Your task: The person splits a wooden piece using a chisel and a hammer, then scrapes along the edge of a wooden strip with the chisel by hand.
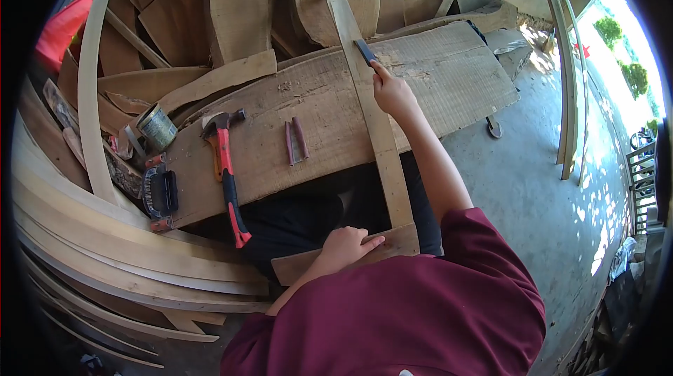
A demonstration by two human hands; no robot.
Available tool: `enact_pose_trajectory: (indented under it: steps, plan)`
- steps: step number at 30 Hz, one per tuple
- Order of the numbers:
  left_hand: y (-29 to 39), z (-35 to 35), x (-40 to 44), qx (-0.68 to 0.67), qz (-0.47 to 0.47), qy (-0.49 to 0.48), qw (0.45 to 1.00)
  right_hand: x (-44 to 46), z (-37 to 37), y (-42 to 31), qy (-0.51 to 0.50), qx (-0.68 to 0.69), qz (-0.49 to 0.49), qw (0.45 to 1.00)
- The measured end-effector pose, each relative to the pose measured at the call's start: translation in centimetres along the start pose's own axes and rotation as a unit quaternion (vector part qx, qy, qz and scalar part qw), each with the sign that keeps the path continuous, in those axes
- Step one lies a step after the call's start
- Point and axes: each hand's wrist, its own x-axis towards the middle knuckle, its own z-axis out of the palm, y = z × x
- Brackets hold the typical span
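My right hand (394, 96) is closed round the handle of a dark flat-bladed tool (364, 52), whose blade lies against the far part of a long narrow wood strip (371, 113). That strip crosses the thick wooden plank (329, 124) and runs down toward my body. At its near end is a short board (399, 241) lying crosswise, and my left hand (345, 246) rests on this board with fingers partly spread and the thumb side toward the strip. What lies under the left palm is hidden.
On the plank are a red and black hammer (226, 166) and two thin reddish-brown pieces (296, 141). A tin can (156, 127) and a black brush-like object (160, 190) stand at its left. Curved strips (140, 257) fill the lower left; boards (242, 4) lean behind.
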Motion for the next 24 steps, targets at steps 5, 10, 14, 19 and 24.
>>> enact_pose_trajectory:
  steps: [5,10,14,19,24]
  plan:
    - [-0.2,0.1,0.1,0.006,-0.008,-0.005,1.000,-0.3,-0.4,-0.3,0.000,-0.010,-0.009,1.000]
    - [-0.4,0.3,0.1,-0.002,-0.001,0.019,1.000,-9.3,-1.7,1.0,-0.025,-0.018,0.026,0.999]
    - [-0.5,0.4,0.3,-0.007,-0.007,0.002,1.000,-16.4,-2.6,1.6,-0.038,-0.013,0.038,0.998]
    - [-0.2,-0.6,1.1,-0.153,0.010,0.103,0.983,-18.6,-3.4,1.6,-0.073,-0.015,0.052,0.996]
    - [0.0,-6.0,4.9,-0.059,0.077,0.337,0.937,-18.1,-4.0,1.6,-0.078,-0.014,0.041,0.996]
